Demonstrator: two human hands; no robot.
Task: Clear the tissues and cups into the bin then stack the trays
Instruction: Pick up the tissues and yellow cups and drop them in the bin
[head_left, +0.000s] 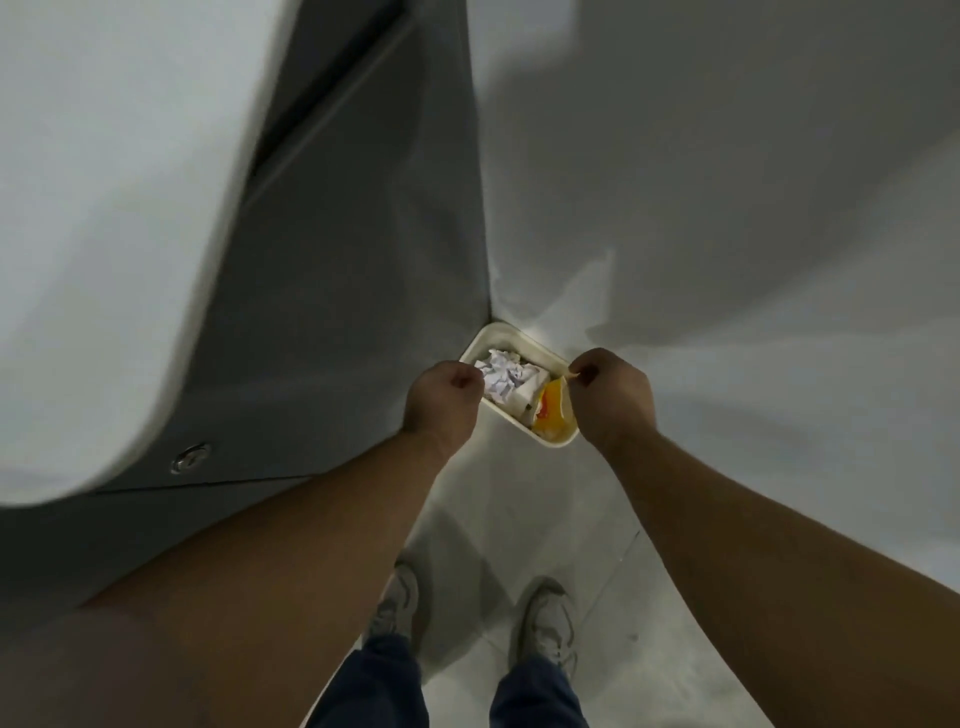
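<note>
Over the bin (525, 336): left hand (441, 400) curled beside crumpled tissue (503, 378), grip unclear; right hand (612, 396) pinches orange cup (551, 413), print illegible.

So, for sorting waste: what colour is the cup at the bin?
The cup is orange-yellow with a red patch; head view.

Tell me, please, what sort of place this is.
Probably an indoor corner, perhaps an office or canteen: a white bin with crumpled tissues, on a tiled floor, between a grey cabinet and a white wall.

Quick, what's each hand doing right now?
Left hand: curled beside the crumpled tissue; holding it cannot be told.
Right hand: pinches the orange cup by its rim.
</note>
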